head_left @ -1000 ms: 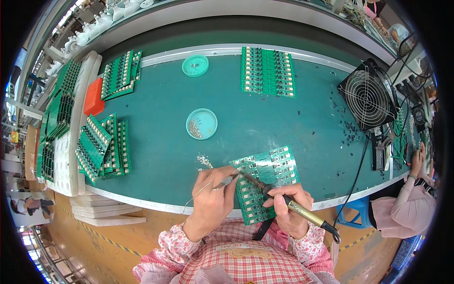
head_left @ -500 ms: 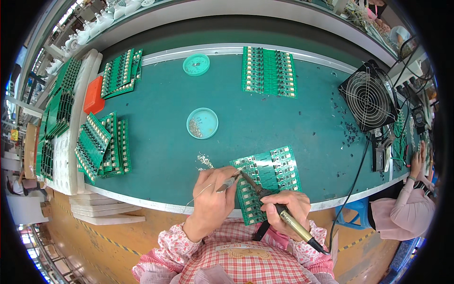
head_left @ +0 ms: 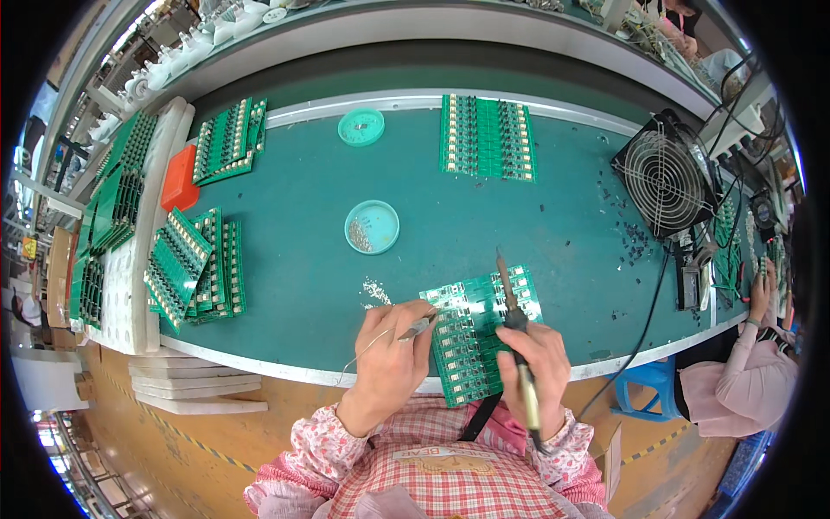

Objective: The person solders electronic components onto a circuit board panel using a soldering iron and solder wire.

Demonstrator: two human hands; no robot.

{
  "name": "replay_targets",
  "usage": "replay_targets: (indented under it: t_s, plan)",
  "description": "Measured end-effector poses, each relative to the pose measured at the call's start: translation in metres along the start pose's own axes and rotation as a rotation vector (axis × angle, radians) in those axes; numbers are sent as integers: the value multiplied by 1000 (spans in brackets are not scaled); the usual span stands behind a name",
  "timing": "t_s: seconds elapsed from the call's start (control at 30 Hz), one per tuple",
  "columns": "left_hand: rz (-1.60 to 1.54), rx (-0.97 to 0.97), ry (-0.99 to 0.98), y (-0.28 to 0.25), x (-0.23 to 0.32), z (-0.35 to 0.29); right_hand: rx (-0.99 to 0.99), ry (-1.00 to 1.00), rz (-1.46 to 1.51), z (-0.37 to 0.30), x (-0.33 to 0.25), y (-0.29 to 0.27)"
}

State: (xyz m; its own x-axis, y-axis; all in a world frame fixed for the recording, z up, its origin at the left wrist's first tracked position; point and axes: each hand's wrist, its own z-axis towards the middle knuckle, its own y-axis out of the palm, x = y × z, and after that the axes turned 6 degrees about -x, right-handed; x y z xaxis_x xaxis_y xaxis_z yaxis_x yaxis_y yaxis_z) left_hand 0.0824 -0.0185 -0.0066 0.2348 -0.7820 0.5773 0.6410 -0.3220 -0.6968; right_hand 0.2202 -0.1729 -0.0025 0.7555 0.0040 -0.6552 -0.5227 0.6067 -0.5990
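Note:
A green circuit board panel [head_left: 462, 346] lies at the table's near edge, with rows of small parts on it. My left hand [head_left: 387, 355] is closed on metal tweezers [head_left: 418, 328], whose tip points at the panel's upper left corner. A thin strand of solder wire [head_left: 352, 362] also trails from that hand. In my right hand [head_left: 540, 363] is a soldering iron [head_left: 516, 318], gripped around its handle. Its tip points away from me, over the panel's far edge. Beyond my left hand lies a small pile of silvery parts [head_left: 374, 292].
Two round turquoise dishes [head_left: 372, 249] [head_left: 360, 141] hold small parts. Board stacks [head_left: 177, 270] and an orange box [head_left: 180, 177] stand left; another panel [head_left: 488, 138] lies at the back. A black fan [head_left: 664, 177], cable and scattered black bits [head_left: 638, 246] are right. A person [head_left: 735, 385] sits beyond.
The soldering iron has swung off the tweezers' tip to the right and now points away from me. My left hand keeps nearly the same place with tweezers and wire.

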Motion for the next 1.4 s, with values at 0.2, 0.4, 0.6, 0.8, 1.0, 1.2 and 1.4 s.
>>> replay_targets:
  t_s: [0.2, 0.4, 0.6, 0.8, 1.0, 1.2, 1.4]
  plan:
    - [-50, 10, -28, -6, 2, -6, -115, 41, -345, 14, -18, 10]
    - [-43, 81, -163, -30, -9, -11, -123, 79, -348, 16, -15, 16]
    - [-113, 30, -262, -39, -25, -17, -33, 89, -299, 14, -7, 23]
    - [-106, -13, -241, -37, -23, -19, 118, 76, -247, 7, -4, 21]
    - [-77, -45, -206, -38, -23, -19, 92, 81, -248, 5, -3, 19]
    - [-47, -25, -171, -36, -24, -20, 84, 88, -224, 5, -4, 20]
    - [-38, -34, -155, -36, -23, -18, 90, 79, -203, 6, -4, 18]
